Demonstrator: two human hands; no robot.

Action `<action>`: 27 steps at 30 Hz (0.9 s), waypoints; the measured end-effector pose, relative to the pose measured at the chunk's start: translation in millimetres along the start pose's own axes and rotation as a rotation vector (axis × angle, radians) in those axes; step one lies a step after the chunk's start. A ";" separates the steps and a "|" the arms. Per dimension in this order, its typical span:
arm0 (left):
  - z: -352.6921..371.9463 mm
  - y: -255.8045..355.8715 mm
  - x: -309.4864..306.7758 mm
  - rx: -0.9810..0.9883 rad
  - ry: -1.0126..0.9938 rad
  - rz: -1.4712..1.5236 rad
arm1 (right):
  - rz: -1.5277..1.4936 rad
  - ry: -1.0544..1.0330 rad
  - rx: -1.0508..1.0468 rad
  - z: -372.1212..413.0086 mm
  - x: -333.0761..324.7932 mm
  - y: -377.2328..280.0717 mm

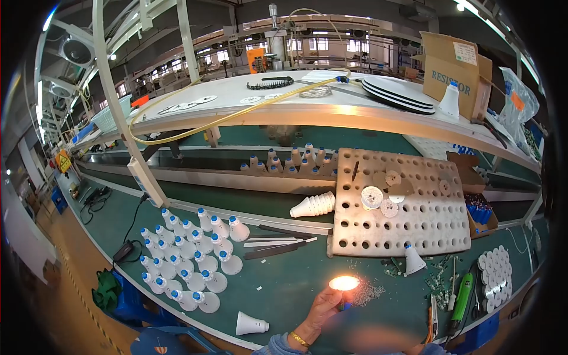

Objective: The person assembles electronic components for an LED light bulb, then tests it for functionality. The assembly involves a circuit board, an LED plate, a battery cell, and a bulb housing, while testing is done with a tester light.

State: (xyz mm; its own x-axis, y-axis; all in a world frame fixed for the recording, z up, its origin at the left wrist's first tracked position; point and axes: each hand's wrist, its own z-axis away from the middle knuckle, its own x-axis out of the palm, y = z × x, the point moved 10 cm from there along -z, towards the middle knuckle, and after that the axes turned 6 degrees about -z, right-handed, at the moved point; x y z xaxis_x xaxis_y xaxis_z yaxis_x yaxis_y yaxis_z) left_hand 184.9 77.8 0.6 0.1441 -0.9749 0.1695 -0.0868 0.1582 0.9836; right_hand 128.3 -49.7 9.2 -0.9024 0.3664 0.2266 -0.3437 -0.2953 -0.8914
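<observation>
My left hand, with a gold bracelet at the wrist, is closed around an LED bulb. The bulb's wide face glows brightly and points up, while a bit of blue shows at its lower end. Close by on the right, my right hand is a blur at the bottom edge, so its fingers cannot be made out. Small pale bits lie scattered on the green bench beside the lit bulb. A white bulb housing rests on its side at the front edge.
Many blue-capped bulbs stand on the left. A perforated board holds several round discs. To the right are a lone bulb, a green tool and stacked white discs. A shelf spans above the bench.
</observation>
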 end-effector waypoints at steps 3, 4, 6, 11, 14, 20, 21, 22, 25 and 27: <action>-1.4 -5.8 13.4 -0.065 -0.120 0.696 | 0.073 -0.006 0.098 -6.7 -4.3 31.2; -1.2 -2.3 16.4 -0.077 -0.143 0.865 | 0.090 -0.017 0.143 -7.7 -4.8 37.8; 0.0 4.3 14.8 -0.065 -0.110 0.843 | 0.030 -0.031 0.140 -2.4 -2.9 25.8; 1.0 -5.3 14.0 -0.096 -0.099 0.771 | 0.047 -0.017 0.228 -6.7 -5.7 46.9; 0.3 -1.5 8.6 0.018 -0.071 0.582 | 0.062 -0.025 0.236 -7.9 -5.1 52.3; -1.0 -8.7 8.1 -0.042 -0.046 0.563 | 0.073 -0.051 0.285 -8.6 -0.6 45.3; -2.0 -12.5 7.5 -0.024 -0.052 0.500 | 0.075 -0.054 0.269 -9.5 -0.4 44.9; -3.0 -16.3 6.9 -0.006 -0.057 0.438 | 0.077 -0.055 0.252 -10.2 -0.3 44.6; -6.0 -41.6 7.6 -0.010 -0.126 0.543 | 0.110 -0.051 0.223 -11.7 -0.4 43.5; -9.5 -48.9 13.3 0.000 -0.216 0.792 | 0.104 -0.024 0.108 -10.5 0.4 27.3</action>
State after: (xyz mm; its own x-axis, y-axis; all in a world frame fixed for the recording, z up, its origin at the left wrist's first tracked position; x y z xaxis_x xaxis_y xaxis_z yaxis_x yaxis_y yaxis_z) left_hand 200.4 58.6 -44.6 -0.1531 -0.5827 0.7982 -0.0829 0.8124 0.5772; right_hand 121.3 -48.3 -19.1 -0.9402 0.3081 0.1454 -0.2725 -0.4239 -0.8637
